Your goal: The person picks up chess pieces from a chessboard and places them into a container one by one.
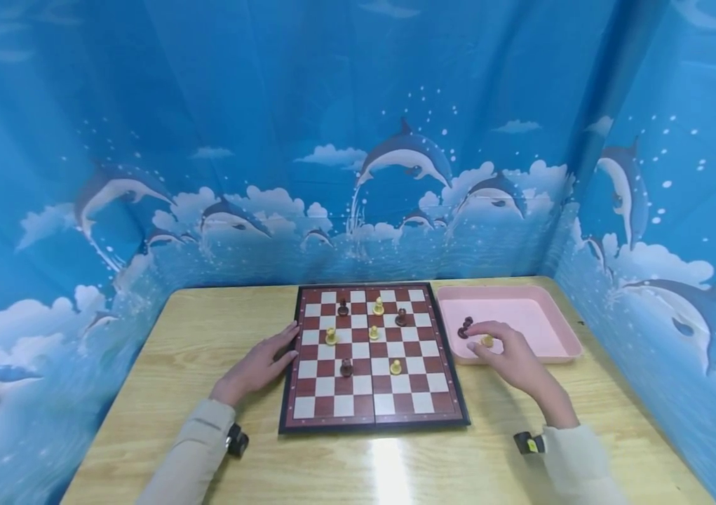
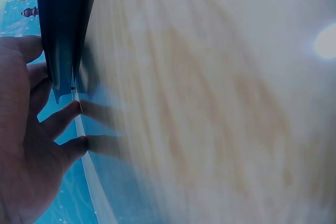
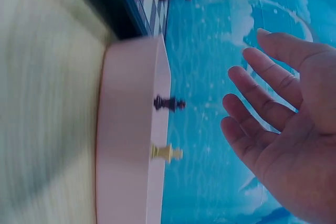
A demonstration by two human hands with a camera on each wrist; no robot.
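Note:
A red-and-white chessboard (image 1: 362, 385) lies on the table with several gold and dark chess pieces on it. Among them are a dark piece (image 1: 346, 367) near the front and a gold piece (image 1: 396, 367) to its right. My left hand (image 1: 263, 361) rests on the table with its fingertips at the board's left edge. Over the near left corner of a pink tray (image 1: 537, 315) hovers my right hand (image 1: 515, 358), fingers loosely bent and holding nothing. Below it, in the tray, stand a dark chess piece (image 3: 169, 103) and a gold chess piece (image 3: 167, 153).
The tray stands just right of the board on the wooden table (image 1: 225, 315). A blue curtain (image 1: 307, 91) printed with dolphins hangs behind the table and at both sides. A black wrist camera (image 1: 529, 442) sits on the right cuff.

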